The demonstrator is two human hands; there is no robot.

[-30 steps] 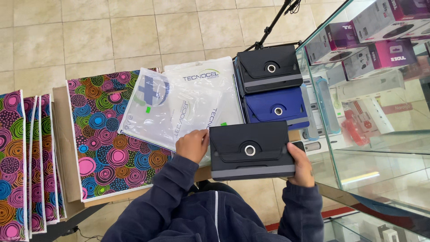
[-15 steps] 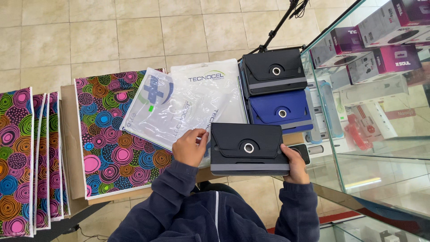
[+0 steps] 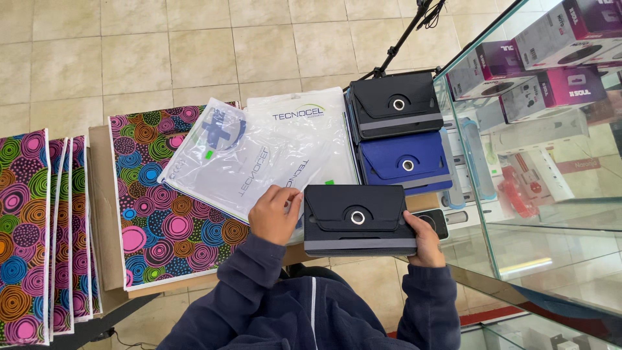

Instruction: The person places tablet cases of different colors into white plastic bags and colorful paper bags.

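Nearest me: both of my hands on a black leatherette tablet case with a round metal swivel ring [image 3: 358, 219], held flat just above the near edge of the counter [image 3: 107, 259]. My right hand [image 3: 424, 243] clasps its right end, fingers curled round the edge and hidden under it. My left hand [image 3: 275, 214] sits at the case's left edge, fingers bent loosely and touching it; whether they truly grip I cannot tell.

Just beside the right hand, a small black phone-like object [image 3: 433, 222], partly hidden.

Under and beyond the left hand: clear plastic sleeves with white inserts [image 3: 240, 162], fanned over one another. Left of those, covers printed with bright multicoloured circles [image 3: 159, 214], more standing on edge at far left [image 3: 26, 227].

Further out: a blue case of the same kind [image 3: 405, 162], and behind it, touching, another black one [image 3: 395, 107].

Right side: glass display cabinet [image 3: 518, 214] holding boxed goods.

Beyond all: beige tiled floor [image 3: 194, 45].
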